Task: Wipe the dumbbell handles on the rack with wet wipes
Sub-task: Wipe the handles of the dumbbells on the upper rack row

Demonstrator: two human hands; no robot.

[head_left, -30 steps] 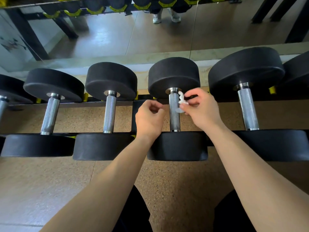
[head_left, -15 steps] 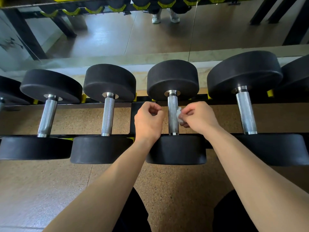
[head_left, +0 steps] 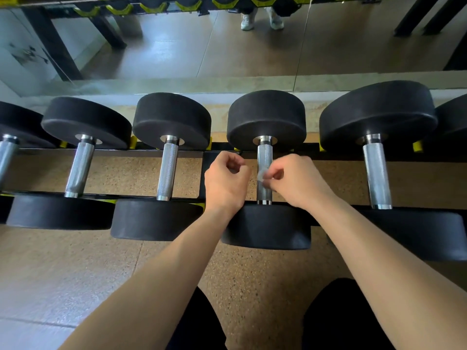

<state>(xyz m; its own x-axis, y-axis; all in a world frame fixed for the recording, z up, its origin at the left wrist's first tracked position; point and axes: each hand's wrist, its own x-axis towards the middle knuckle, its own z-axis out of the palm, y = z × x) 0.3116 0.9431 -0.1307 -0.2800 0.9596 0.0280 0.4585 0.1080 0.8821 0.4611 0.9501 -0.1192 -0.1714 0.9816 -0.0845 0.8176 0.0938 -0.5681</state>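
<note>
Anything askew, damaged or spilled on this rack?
Nothing stands out. The dumbbells lie parallel on the rack, none tilted. The right hand pinches a small wipe against one handle; the left hand is curled beside it, empty as far as shows. No spill on the floor.

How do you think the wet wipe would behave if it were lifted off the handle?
Probably floppy: the wet wipe sits crumpled in the right hand. Likely very light, being small. It may snag on the knurled handle.
</note>
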